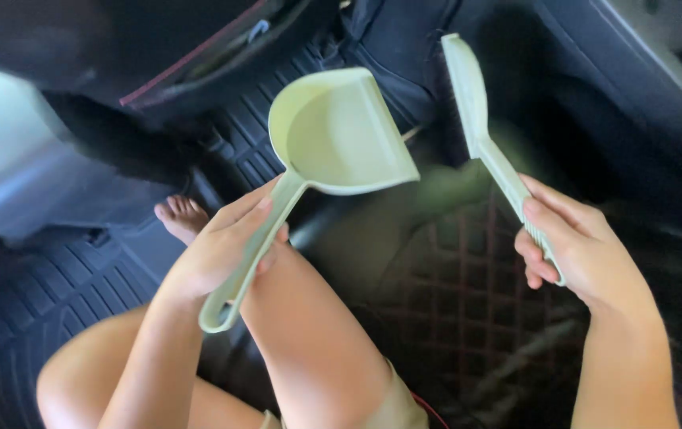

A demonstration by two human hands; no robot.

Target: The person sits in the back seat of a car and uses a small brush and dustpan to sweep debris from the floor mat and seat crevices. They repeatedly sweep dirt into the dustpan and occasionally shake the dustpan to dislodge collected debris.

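The left hand (218,254) has its grip closed round the handle of a pale green dustpan (333,139), pan raised over a ribbed black floor mat (47,294). The right hand (571,242) grasps the handle of a matching brush (472,95), held up just beside the dustpan, apart from it. A bare foot (182,216) rests below.

Count on inspection: one pale green plastic dustpan (341,135) with a long looped handle; one pale green plastic hand brush (484,135) with a ribbed handle; two bare hands, left hand (222,250) and right hand (571,242); one bare foot (182,216); two black ribbed rubber floor mats (47,294); one dark quilted floor mat (468,310).
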